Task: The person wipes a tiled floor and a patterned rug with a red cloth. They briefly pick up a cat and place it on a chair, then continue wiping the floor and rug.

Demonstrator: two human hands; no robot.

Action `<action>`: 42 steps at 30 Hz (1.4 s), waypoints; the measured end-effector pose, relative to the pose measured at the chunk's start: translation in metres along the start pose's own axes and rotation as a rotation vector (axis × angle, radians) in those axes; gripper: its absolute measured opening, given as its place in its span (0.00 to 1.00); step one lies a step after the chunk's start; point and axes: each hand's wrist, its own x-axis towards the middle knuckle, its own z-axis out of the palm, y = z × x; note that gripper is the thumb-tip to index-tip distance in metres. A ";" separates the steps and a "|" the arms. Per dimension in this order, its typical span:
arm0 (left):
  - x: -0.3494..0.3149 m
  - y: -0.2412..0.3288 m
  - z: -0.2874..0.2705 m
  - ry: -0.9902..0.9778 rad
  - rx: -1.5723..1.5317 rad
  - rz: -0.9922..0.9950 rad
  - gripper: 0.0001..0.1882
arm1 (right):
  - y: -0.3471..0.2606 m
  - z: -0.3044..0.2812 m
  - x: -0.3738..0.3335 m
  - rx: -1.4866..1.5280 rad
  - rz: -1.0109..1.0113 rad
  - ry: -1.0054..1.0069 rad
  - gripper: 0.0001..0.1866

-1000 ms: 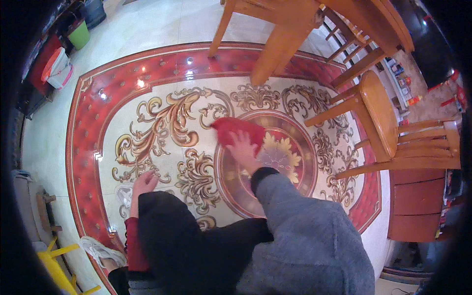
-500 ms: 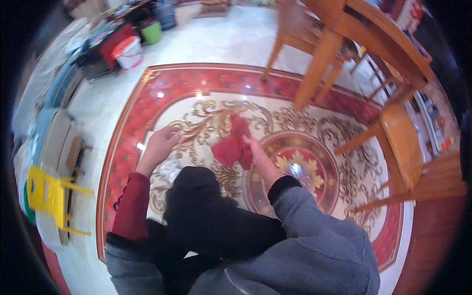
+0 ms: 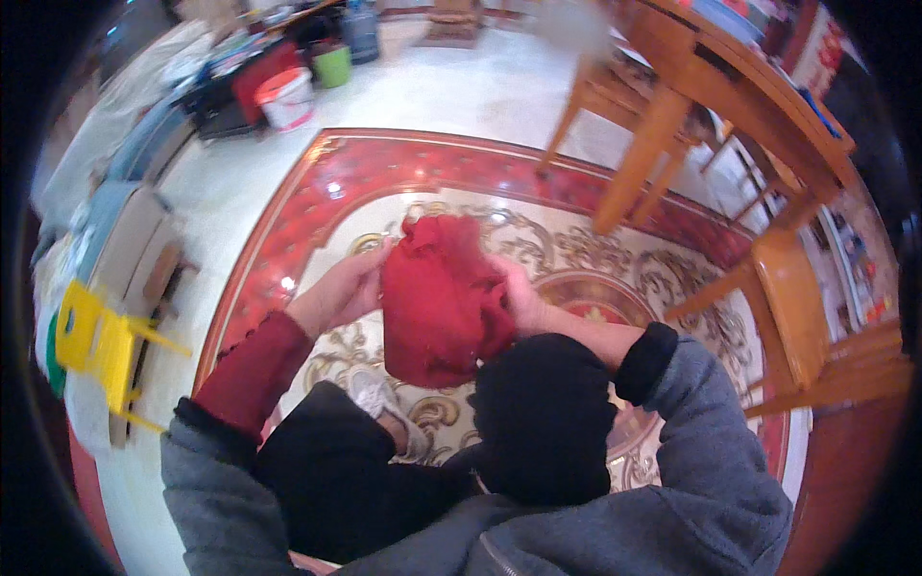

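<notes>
A dark red piece of cloth (image 3: 442,298) hangs spread between my hands above my lap, gathered along its top edge; I cannot tell what kind of item it is. My left hand (image 3: 360,283) grips its left edge near the top, with the fingertips partly behind the fabric. At its right edge my right hand (image 3: 517,293) is closed on the cloth, and some fingers are hidden by it. Below are my knees in black trousers (image 3: 543,418) and a light-coloured shoe (image 3: 375,398) on the floor.
Under me lies a patterned floor (image 3: 461,149) with a red border. To the right stand a wooden table (image 3: 643,144) and a wooden chair (image 3: 792,288). On the left are a yellow chair (image 3: 96,336) and a sofa (image 3: 130,240). A white-and-pink bucket (image 3: 286,99) and a green bin (image 3: 332,65) stand farther back.
The cloth, held bunched in my right hand before, is now spread out and nearer to me. My left hand, free earlier, has taken hold of its left edge. My legs have shifted.
</notes>
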 end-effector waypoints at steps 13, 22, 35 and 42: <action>0.188 -0.089 -0.022 0.254 0.802 -0.164 0.23 | 0.003 -0.184 0.012 0.380 -0.053 0.244 0.33; 0.230 -0.088 0.036 -0.110 1.525 -0.190 0.36 | -0.044 -0.299 -0.015 -0.562 -0.101 0.654 0.38; 0.204 -0.082 -0.040 0.099 1.802 -0.422 0.28 | 0.001 -0.285 0.093 -1.850 -0.045 0.373 0.51; 0.177 -0.170 -0.085 0.240 1.378 -0.459 0.36 | 0.054 -0.252 0.152 -1.906 0.149 0.417 0.49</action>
